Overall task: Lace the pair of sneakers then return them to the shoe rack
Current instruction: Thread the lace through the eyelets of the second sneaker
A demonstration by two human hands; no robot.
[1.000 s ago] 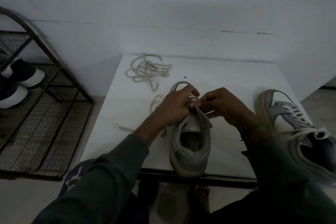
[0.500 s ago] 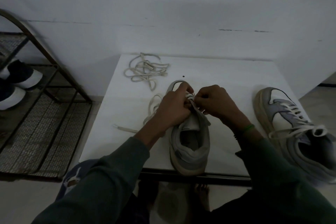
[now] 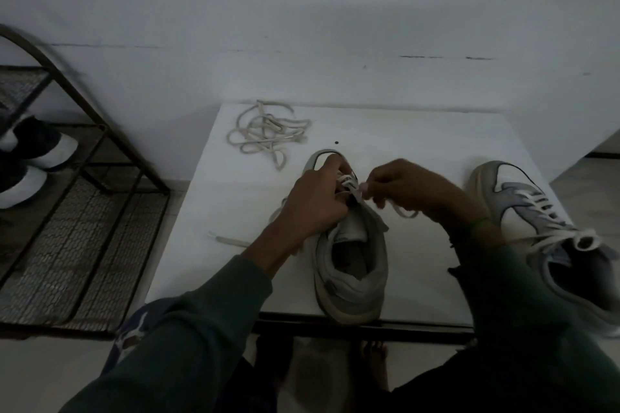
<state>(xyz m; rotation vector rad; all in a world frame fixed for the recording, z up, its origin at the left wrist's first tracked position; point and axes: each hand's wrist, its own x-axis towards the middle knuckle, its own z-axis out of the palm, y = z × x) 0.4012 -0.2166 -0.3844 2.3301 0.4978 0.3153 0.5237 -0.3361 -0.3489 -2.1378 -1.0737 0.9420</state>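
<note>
Mid-lace on the grey sneaker (image 3: 352, 271), set heel toward the near edge of the white table (image 3: 235, 184), toe pointing away. A second ago, both sets of knuckles huddled together over the eyelets; now drawn apart, with the right hand (image 3: 412, 188) shifted off to the right, pinching the lace (image 3: 364, 187) near its tip between thumb and fingertips and trailing a slack loop below the palm. Still clamped by the left hand (image 3: 315, 201), fingers curled over the upper beside the tongue, pinning the shoe to the tabletop. Reads as one eyelet just threaded and the strand being pulled through; probably only the lower rows crossed so far, though hard to tell with the fingers in the way. Not in play: the other tail (image 3: 231, 241) of the lace, lying flat on the table left of the left wrist. At the table's right side, the second sneaker (image 3: 543, 231), already laced, ends loose over its opening. At the far edge, a spare tangle of cord (image 3: 268, 134), lying just where it lay before. Left of the table, the shoe rack (image 3: 84, 211), with dark shoes (image 3: 43, 147) on an upper shelf — a late stop, judging by the eyelets, the tightening and the two carries left to do.
</note>
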